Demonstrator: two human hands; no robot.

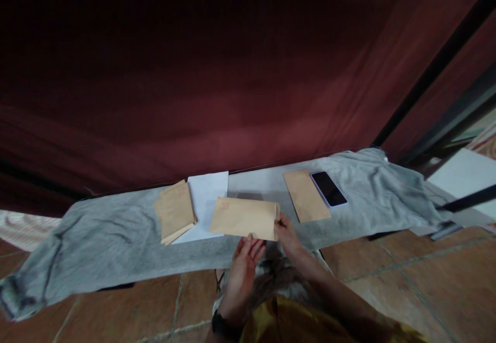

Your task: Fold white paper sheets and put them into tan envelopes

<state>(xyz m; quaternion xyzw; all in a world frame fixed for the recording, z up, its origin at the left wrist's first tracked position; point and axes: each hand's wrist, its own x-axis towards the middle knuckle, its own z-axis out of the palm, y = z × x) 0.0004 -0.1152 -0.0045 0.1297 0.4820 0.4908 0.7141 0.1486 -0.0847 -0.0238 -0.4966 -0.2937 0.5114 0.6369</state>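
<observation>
A tan paper envelope (244, 218) with small red print at its upper left is held level above the cloth in front of me. My left hand (246, 258) is closed on its lower edge, thumb on top and fingers beneath. At its right end, by the flap, my right hand (287, 234) grips the envelope; part of those fingers is hidden. Beyond the envelope's left end lie white paper sheets (207, 193), partly covered by a pile of several tan envelopes (176, 211). To the right, another tan envelope (307, 197) rests flat.
A smartphone (329, 188) with a dark screen lies beside the right envelope. Grey cloth (116, 237) covers the narrow table. A dark red curtain (240, 100) hangs right behind it. Black poles (434, 69) stand at the right. The floor (387, 270) is tiled.
</observation>
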